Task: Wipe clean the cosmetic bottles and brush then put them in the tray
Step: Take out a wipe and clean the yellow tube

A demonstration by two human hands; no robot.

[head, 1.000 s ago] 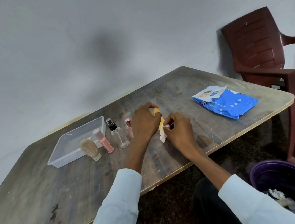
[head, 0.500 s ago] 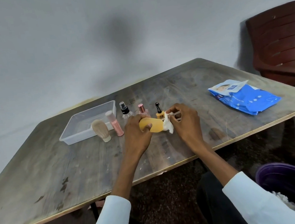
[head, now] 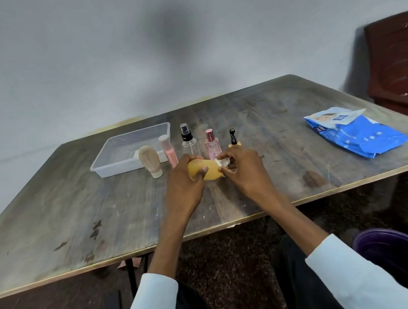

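On the surface [head: 128, 215], the clear tray [head: 111, 163] at the left holds nothing yet; the brush [head: 149, 161], pink tube [head: 168, 149], spray bottle [head: 189, 143], pink bottle [head: 212, 145] and black-capped bottle [head: 233, 138] stand beside it in a row. The left hand [head: 185, 185] curls its grip around a yellow bottle [head: 206, 170] while the right hand [head: 245, 172] pinches a white wipe [head: 223, 161] against it. Wiping appears under way; next, placing this bottle leftward into the tray.

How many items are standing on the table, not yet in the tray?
5: brush and pink tube in front of the tray, then spray bottle, pink bottle, black-capped bottle, partly hidden behind the hands.
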